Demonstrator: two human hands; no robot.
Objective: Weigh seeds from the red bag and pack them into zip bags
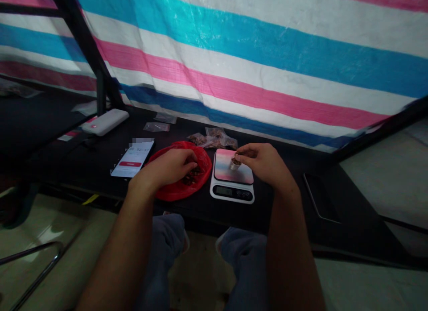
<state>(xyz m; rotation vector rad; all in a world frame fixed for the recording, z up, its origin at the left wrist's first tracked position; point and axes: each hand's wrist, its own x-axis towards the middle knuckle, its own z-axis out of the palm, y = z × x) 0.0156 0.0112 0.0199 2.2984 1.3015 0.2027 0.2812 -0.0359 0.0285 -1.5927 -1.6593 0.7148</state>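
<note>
My left hand (177,165) reaches into a red plastic bag (163,194) spread open on the table. Its fingers curl down onto small dark brown pieces (191,177) inside, and whatever they grip is hidden. A digital kitchen scale (216,179) with a white body and a pastel platform stands right of the bag. On the platform sits a small metallic cup (234,166) filled with brown bits. My right hand (261,161) pinches its fingertips together at the cup's top; what lies between them is too small to name. The scale's display (224,191) is lit, its digits unclear.
Several clear bags of brown pieces (216,139) lie behind the scale. Flat clear bags (156,126), a white power bank (109,122) and a lit phone (133,158) are at left. A dark phone (319,197) lies at right. A striped sheet (234,74) hangs behind.
</note>
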